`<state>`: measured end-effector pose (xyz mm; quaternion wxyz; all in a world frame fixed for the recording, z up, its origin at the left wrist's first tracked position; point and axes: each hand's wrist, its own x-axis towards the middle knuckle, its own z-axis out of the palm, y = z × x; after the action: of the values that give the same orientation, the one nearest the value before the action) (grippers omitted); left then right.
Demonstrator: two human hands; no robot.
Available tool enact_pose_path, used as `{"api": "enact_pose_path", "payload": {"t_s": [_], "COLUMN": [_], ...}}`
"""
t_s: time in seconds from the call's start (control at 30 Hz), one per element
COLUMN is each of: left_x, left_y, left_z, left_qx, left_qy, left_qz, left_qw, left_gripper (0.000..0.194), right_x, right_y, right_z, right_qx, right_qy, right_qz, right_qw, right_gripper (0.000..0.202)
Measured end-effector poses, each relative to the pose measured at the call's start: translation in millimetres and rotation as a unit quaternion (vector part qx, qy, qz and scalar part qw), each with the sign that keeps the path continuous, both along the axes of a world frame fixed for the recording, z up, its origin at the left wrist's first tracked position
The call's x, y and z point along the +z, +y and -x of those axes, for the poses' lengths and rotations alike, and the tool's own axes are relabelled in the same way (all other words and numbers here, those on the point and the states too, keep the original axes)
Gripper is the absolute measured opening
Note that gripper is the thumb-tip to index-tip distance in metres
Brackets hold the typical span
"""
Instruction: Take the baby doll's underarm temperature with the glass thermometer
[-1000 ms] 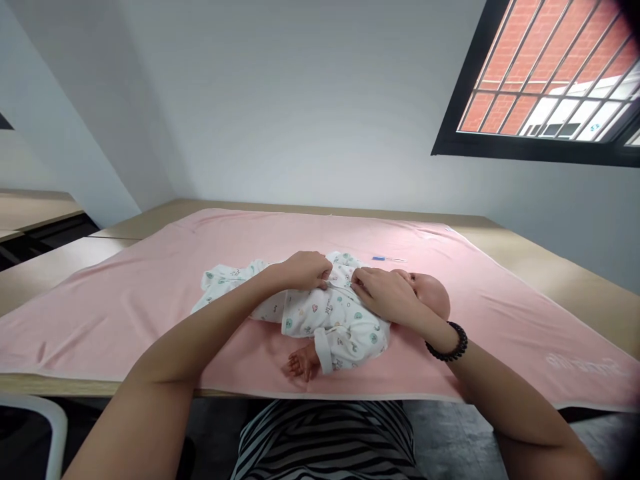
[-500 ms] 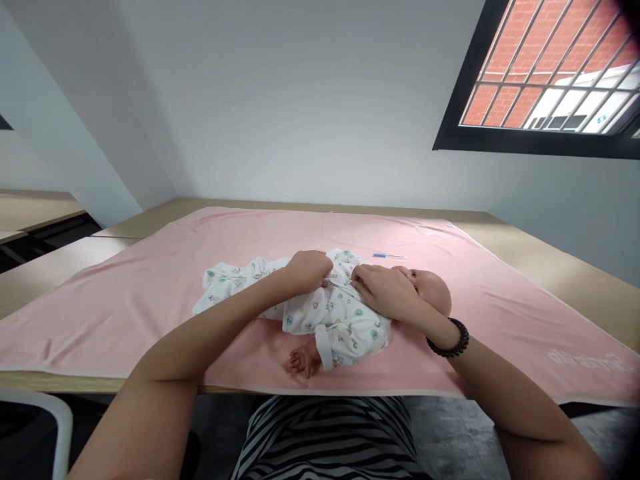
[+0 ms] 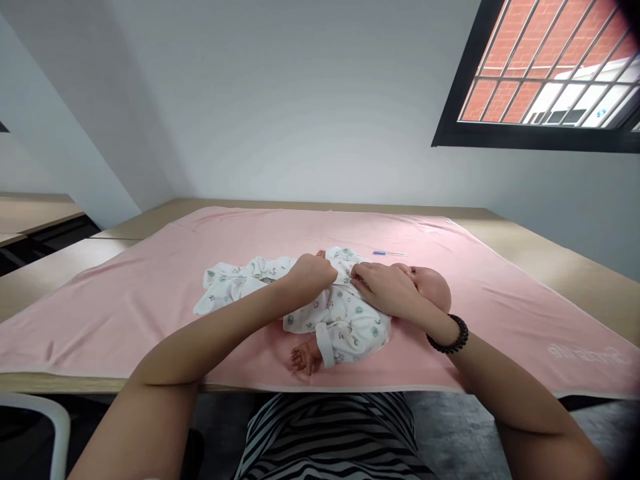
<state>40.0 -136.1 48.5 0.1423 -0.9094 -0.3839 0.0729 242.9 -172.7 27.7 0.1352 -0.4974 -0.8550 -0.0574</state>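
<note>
A baby doll [image 3: 431,285] lies on its back on a pink blanket [image 3: 150,320], head to the right. It wears a white printed baby outfit [image 3: 357,330]; one sleeve has its cuff folded back, and the doll's near hand [image 3: 304,357] pokes out of it. My left hand [image 3: 313,279] is closed over the front of the outfit, fingertips hidden beneath it. At the neckline, under the doll's chin, my right hand [image 3: 385,288] has its fingers bent down onto the cloth, pinching it. Part of the doll's face and chest is covered by my hands.
A thin blue-handled stick [image 3: 387,253] rests on the blanket beyond the doll. Behind the wooden table [image 3: 560,257] rises a white wall, with a barred window [image 3: 545,73] at the upper right. A white chair frame [image 3: 57,427] stands at the lower left.
My left hand has shifted slightly right and turned, closer to my right hand. The doll's far hand now shows behind it. My right hand stays at the neckline.
</note>
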Motion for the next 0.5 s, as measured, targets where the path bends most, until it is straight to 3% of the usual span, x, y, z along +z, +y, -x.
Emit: {"api": "enact_pose_path", "payload": {"t_s": [0.27,0.4,0.5], "left_x": [11.2,3.1,-4.8], "left_y": [9.3,1.3,-10.3], "left_z": [4.0,-2.4,-9.0], "left_qx": [0.01,0.013,0.038], "left_qy": [0.022,0.03,0.012], "left_qz": [-0.005,-0.008,-0.001], "left_qw": [1.0,0.999,0.999], "left_gripper": [0.018,0.007,0.009], "right_x": [0.6,1.2,-0.2], "right_y": [-1.1,-1.2,-0.2], "right_z": [0.5,0.9,0.2], "right_qx": [-0.001,-0.002,0.0], "right_qy": [-0.004,-0.008,-0.004], "right_qz": [-0.003,-0.004,-0.004], "right_qw": [1.0,1.0,1.0], "right_gripper": [0.025,0.026,0.024]}}
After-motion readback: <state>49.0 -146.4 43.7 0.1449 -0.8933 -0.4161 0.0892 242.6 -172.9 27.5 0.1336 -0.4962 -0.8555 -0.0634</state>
